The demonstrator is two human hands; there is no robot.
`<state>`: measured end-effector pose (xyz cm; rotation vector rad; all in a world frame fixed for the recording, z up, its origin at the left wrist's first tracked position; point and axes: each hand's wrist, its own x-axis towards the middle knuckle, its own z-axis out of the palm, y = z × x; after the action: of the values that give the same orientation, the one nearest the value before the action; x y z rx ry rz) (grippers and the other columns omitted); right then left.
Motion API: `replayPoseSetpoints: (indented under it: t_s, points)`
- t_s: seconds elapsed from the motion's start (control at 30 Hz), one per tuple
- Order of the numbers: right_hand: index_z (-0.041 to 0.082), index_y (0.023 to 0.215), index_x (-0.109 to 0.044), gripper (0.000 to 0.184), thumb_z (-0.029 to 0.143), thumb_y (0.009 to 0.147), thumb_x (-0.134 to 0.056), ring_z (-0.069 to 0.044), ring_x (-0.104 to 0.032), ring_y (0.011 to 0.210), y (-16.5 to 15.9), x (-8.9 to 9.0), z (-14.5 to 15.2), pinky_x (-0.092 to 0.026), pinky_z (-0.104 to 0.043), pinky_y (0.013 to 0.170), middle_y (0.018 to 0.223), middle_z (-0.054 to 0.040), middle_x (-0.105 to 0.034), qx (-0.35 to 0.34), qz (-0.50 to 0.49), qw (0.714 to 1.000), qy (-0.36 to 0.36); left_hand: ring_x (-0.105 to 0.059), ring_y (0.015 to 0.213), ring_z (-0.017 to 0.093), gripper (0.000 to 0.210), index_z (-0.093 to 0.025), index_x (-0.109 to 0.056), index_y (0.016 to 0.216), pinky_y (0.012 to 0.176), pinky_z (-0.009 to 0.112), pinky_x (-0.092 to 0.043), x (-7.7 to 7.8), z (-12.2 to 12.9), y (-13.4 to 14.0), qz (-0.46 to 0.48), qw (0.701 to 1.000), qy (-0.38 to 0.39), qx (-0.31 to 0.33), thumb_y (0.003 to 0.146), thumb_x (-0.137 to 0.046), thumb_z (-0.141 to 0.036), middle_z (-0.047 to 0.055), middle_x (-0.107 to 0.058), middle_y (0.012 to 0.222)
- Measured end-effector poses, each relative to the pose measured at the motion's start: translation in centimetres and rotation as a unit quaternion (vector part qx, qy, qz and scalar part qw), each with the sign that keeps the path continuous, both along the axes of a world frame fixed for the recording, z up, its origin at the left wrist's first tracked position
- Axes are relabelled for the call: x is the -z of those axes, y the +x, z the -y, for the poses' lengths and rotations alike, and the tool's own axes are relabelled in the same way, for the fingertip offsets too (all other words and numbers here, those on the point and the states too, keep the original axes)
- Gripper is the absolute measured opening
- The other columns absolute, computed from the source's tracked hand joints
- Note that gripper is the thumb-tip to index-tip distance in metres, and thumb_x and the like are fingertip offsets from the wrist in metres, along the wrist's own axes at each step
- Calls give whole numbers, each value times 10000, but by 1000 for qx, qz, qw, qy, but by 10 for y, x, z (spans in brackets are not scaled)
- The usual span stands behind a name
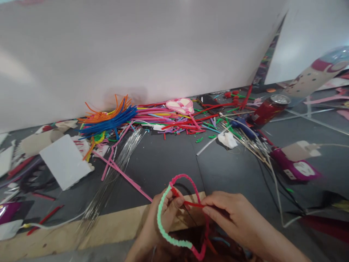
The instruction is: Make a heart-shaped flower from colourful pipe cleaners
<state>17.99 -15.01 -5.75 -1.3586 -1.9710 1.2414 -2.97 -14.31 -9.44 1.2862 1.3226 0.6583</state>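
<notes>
My left hand [170,207] pinches a loop of pipe cleaner [163,223] near its upper left side. Mint green covers the loop's left and lower edge, pink-red the rest, and its surface looks coiled. A straight red pipe cleaner [194,204] runs across the loop between my hands. Thumb and fingers of my right hand [227,213] are closed on its right end, beside the loop's right side. Below, the loop's lower right part hangs over the table's front edge, and some of it is dim.
Bundles of orange and blue pipe cleaners [110,122] lie at the back left, beside pink ones. Thin metal wires [120,163] spread at left. A red can [269,111], a tilted bottle [316,78] and a purple box [294,163] with a charger stand right. A white card [64,160] lies left.
</notes>
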Motion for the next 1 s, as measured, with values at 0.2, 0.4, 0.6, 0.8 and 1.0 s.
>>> replayPoseSetpoints:
  t_s: [0.2,0.4,0.6,0.8,1.0]
  points:
    - [212,877,-638,194,226,903,-446,-96,-562,614,-3,-1,10,-425,-175,600,712,1,-630,-21,0,996,84,-536,603,130,269,-145,-581,738,586,228,-417,12,-1,-3,56,998,4,-1,817,-553,-401,12,-603,658]
    - [188,957,-598,187,189,910,-417,-104,-547,620,-19,19,20,-406,-206,572,741,-1,-632,-111,35,963,243,-587,663,155,281,-137,-624,755,635,248,-444,8,-5,0,73,997,25,10,844,-522,-382,54,-657,712]
    - [152,1125,-543,331,190,797,-562,-188,-593,682,-22,31,23,-433,-306,576,870,-61,-665,-168,223,889,364,-582,633,139,249,-150,-585,747,616,235,-452,6,-3,4,104,994,-17,-2,832,-543,-381,44,-664,711]
    - [125,1127,-549,336,199,799,-542,-200,-609,718,-28,37,28,-427,-301,560,961,-113,-672,-137,244,890,360,-576,642,135,237,-152,-576,743,616,227,-448,-1,-5,2,75,996,-42,2,816,-564,-377,30,-647,693]
    - [128,1191,-506,387,175,808,-534,-187,-606,731,-27,53,33,-438,-285,588,942,-96,-669,-115,225,910,327,-596,745,141,141,-160,-602,847,697,225,-458,-13,-8,0,110,989,-80,56,737,-656,-229,22,-658,791]
